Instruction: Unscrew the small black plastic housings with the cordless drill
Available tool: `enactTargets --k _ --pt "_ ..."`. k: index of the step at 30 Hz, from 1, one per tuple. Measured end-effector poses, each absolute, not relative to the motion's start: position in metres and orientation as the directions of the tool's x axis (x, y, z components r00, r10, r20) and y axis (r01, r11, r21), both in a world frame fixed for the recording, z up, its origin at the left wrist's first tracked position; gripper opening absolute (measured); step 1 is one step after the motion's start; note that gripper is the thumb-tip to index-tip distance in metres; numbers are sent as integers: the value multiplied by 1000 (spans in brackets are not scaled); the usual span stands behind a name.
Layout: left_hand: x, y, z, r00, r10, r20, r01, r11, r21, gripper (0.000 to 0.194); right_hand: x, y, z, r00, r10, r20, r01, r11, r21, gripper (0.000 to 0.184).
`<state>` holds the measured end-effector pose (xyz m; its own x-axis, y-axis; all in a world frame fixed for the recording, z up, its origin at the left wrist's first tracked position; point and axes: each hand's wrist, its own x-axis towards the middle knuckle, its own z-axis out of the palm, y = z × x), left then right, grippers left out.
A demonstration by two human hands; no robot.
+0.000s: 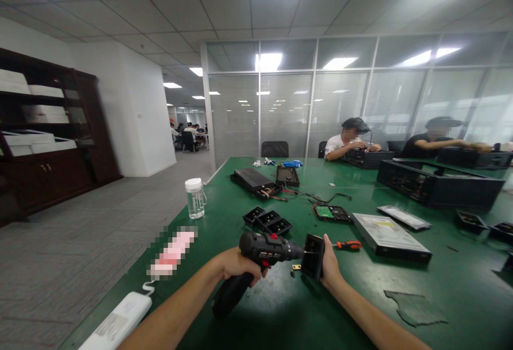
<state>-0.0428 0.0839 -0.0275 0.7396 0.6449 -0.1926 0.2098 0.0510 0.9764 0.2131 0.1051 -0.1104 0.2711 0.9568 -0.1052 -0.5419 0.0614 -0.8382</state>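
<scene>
My left hand is wrapped round the grip of a black cordless drill with red accents. The drill points right, and its bit reaches into the open face of a small black plastic box. My right hand holds that box tilted up on its side, fingers along its right wall. Just below the bit lies a small brass-coloured metal piece on the green table. Beyond the drill sit several similar black boxes. An orange and black screwdriver lies right of my right hand.
On the green table are a clear bottle, a white power strip, a black power supply case, an optical drive, a green circuit board and a computer case. Two people work across the table.
</scene>
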Motion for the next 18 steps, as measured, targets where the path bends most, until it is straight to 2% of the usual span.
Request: enactTargets --k 7,18 --pt "-44 84 -27 741 652 -162 227 -16 974 20 214 108 -113 290 954 -75 -518 90 -851 45" --pt "-44 84 -24 748 643 -166 212 6 977 20 211 105 -110 277 957 -87 -532 77 -843 46"
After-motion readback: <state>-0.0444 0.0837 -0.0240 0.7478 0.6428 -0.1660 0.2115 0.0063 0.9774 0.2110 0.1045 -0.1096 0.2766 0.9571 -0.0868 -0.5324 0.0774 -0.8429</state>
